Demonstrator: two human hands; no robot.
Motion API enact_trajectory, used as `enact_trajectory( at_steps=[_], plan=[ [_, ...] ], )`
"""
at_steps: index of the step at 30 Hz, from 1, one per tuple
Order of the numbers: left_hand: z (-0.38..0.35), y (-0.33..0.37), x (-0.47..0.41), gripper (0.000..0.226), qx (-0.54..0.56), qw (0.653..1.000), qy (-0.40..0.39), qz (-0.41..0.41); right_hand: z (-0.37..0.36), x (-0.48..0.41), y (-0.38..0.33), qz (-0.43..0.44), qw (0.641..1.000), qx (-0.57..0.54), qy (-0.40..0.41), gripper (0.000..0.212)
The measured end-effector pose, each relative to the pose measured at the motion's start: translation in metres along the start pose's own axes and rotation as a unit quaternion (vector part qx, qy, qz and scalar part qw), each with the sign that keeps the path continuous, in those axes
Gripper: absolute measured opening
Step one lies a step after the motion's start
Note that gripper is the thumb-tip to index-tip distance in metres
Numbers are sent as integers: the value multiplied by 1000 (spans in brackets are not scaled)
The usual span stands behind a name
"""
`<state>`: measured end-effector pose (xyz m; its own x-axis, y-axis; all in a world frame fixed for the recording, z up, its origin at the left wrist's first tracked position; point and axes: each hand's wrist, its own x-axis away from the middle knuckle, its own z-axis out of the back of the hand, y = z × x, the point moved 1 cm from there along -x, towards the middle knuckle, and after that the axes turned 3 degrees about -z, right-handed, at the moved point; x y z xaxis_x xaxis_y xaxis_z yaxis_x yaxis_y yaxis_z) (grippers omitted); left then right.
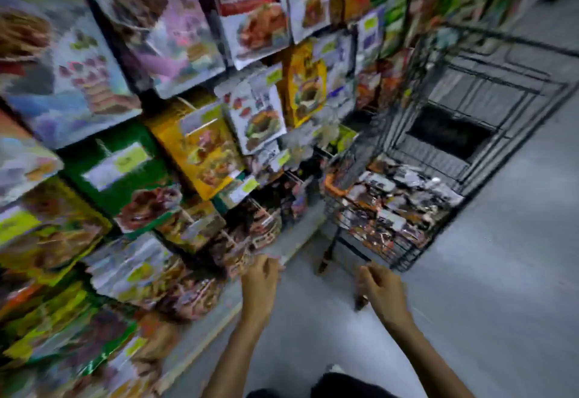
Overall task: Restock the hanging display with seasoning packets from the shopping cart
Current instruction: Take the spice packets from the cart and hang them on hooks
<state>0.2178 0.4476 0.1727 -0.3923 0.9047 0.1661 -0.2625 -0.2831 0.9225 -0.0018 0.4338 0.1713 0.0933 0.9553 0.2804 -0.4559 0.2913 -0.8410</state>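
Left hand [260,275] hovers by the display [131,81], right hand [380,288] by the cart [476,90]; blur hides their fingers' grip. Many packets [391,206] sit inside: restocking looks far from done.

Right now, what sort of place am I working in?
Most likely a grocery shop aisle, though the picture is blurred: tiers of colourful hanging food packets, a black wire shopping cart holding dark foil packets, and a smooth grey floor.
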Motion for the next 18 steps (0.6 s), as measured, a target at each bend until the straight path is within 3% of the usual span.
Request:
enact_trajectory(
  at_steps=[4,18],
  plan=[
    [-57,15,-21,18,-67,994,-86,-15,51,-16,34,-47,998,6,39,20],
    [-173,55,-186,17,-117,969,-216,-14,112,-143,68,-167,974,-84,128,15]
  ],
)
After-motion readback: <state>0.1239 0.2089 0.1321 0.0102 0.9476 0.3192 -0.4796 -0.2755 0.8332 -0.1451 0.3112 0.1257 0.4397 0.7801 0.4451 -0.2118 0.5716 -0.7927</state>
